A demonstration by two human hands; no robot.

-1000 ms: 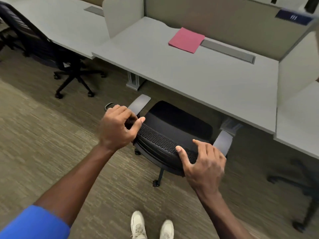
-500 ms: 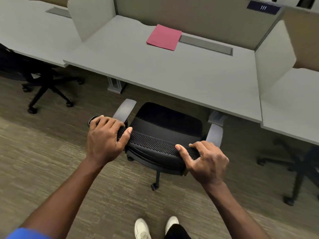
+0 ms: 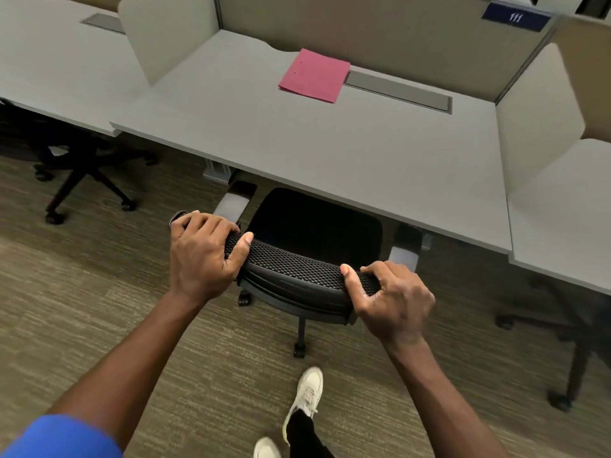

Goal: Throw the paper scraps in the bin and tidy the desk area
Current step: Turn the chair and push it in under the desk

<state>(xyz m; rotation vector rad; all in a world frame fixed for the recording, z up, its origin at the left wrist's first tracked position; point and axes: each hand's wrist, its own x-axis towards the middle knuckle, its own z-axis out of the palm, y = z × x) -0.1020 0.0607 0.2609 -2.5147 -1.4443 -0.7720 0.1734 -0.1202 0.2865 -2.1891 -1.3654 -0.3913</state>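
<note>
Both hands grip the top edge of the chair's (image 3: 314, 246) backrest: the left hand (image 3: 201, 256) is wrapped over its left end, thumb on the near face, and the right hand (image 3: 393, 299) is clamped on its right end the same way. The chair's seat is partly under the near edge of the desk (image 3: 330, 153), its armrests just at that edge, so the tucking-in looks nearly done but probably not finished.

No paper scraps show anywhere, on the desk or on the carpet (image 3: 82, 309), and no bin is in view, so I judge the throwing-away part is over, though that cannot be confirmed. The desk holds only a pink folder (image 3: 314, 76), lying flat at the far side, touching the left end of the cable tray. What seems left is the last push of the chair and perhaps squaring the folder.
</note>
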